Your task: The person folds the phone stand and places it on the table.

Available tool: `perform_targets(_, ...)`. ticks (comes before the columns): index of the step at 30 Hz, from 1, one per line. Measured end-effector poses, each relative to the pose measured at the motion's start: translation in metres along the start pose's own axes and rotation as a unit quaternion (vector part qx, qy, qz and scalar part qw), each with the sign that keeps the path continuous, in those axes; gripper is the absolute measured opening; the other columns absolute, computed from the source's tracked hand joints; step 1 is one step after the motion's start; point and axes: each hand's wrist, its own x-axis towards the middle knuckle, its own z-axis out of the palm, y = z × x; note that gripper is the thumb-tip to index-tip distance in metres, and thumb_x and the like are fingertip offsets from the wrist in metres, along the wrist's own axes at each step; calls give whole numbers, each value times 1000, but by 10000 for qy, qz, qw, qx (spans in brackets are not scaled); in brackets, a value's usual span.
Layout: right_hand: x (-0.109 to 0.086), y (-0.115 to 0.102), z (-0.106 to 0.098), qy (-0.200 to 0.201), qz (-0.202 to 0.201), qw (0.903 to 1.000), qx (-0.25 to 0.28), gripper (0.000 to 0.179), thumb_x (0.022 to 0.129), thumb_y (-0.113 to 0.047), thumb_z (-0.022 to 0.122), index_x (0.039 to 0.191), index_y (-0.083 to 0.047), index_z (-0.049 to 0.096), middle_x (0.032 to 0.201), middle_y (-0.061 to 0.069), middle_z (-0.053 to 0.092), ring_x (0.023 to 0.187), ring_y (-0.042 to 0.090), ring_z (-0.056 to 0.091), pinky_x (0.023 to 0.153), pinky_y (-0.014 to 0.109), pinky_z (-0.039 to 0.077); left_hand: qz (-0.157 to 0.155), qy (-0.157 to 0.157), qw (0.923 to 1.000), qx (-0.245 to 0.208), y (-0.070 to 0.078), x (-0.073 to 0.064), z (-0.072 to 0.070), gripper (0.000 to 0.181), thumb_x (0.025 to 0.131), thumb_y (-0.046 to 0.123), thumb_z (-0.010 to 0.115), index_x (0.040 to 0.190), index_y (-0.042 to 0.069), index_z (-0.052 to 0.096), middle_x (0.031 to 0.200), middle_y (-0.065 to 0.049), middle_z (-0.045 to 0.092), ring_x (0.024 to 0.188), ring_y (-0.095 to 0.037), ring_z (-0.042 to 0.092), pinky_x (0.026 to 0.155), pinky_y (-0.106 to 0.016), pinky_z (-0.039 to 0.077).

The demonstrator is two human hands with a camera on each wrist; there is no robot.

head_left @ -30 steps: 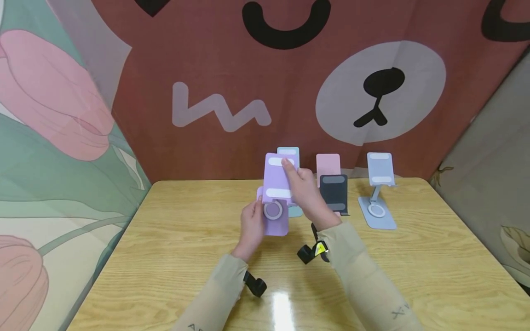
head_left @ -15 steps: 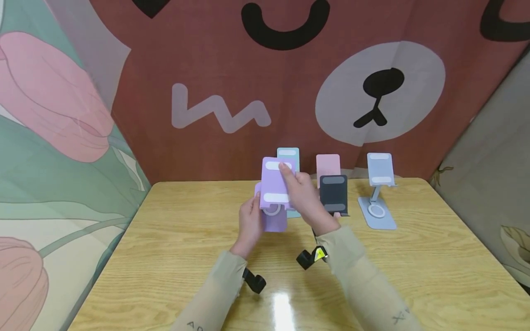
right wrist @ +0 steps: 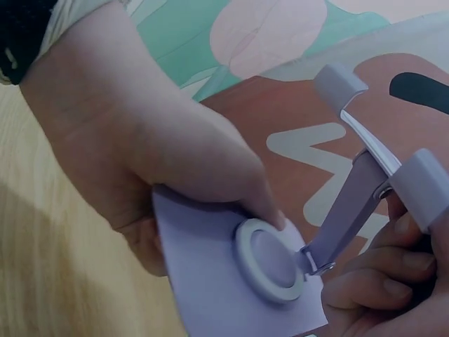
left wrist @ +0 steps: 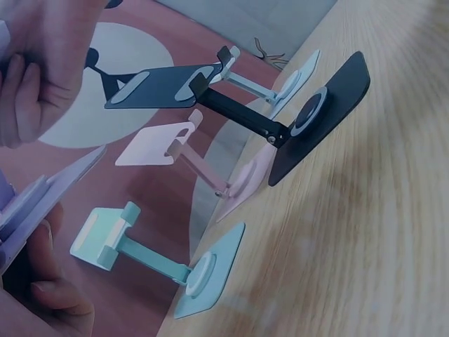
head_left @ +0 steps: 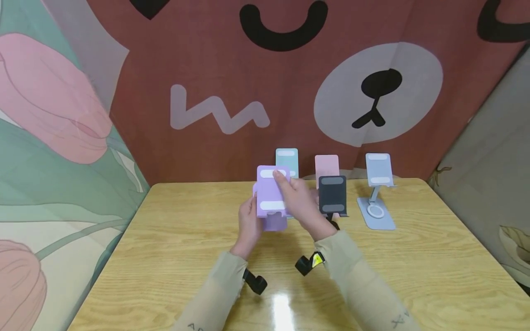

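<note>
Both hands hold a purple folding phone stand [head_left: 271,191] above the table. My left hand [head_left: 250,225] grips its flat base [right wrist: 203,281], thumb near the round ring [right wrist: 270,260]. With the thumb across its front, my right hand [head_left: 301,202] grips the upper plate, fingers curled behind. In the right wrist view the hinged arm [right wrist: 349,210] stands angled up from the base. Behind the hands is a teal phone stand [left wrist: 210,270], partly hidden in the head view. Right of them stand a black phone stand [head_left: 332,195] and a pink one [head_left: 327,164].
A light blue phone stand [head_left: 377,191] stands at the right on the wooden table [head_left: 186,239]. A printed cloth [head_left: 219,55] hangs behind the table's back edge. Black wrist cameras, such as the left one [head_left: 256,282], stick out from the sleeves.
The upper plate of the purple phone stand has come down and slightly left with my right hand, covering the base ring. My left hand stays nearly in place.
</note>
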Motion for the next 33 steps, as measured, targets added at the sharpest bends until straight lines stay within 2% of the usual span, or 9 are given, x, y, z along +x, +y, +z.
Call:
perform_targets(6,0,7,1,137,74,9999,47,69,100,-67,46,115,-4,70,104,12,70,90,25,68,76,39,57,-134,-27,9996,-241,3,1,1,44,111,22,46,95,-10,71,80,-12,71,68,-10,61,62,-24,51)
perform_targets(15,-1,16,3,130,61,9999,58,68,100,-66,47,113,-4,72,99,12,72,85,25,69,73,38,58,-55,-62,9994,-336,3,3,1,42,111,20,47,95,-12,71,80,-14,71,68,-9,61,62,-23,51)
perform_targets(22,0,20,7,167,150,9997,123,68,99,-67,48,109,-4,73,94,12,72,80,24,69,68,37,58,-84,-229,9992,-330,43,-10,-4,37,110,9,44,98,-16,68,82,-20,70,68,-6,60,64,-21,51)
perform_targets(23,0,21,7,166,169,9996,128,68,99,-66,48,108,-4,73,94,12,72,80,25,69,68,37,58,-76,-241,9991,-334,44,-11,-4,37,110,9,44,99,-16,68,82,-19,70,68,-6,60,64,-22,52)
perform_targets(29,-1,26,9,105,278,9995,124,67,100,-66,47,110,-4,73,95,11,72,82,24,69,69,36,58,-58,-201,9995,-257,43,-11,-4,36,110,8,45,96,-16,67,78,-14,69,67,-6,58,62,-21,50)
perform_targets(33,-1,28,10,94,260,9996,98,68,100,-66,47,110,-4,72,95,12,72,81,24,69,69,36,58,-165,-159,9994,-243,25,-5,-3,37,110,9,45,94,-17,67,76,-12,68,66,-7,57,61,-21,48)
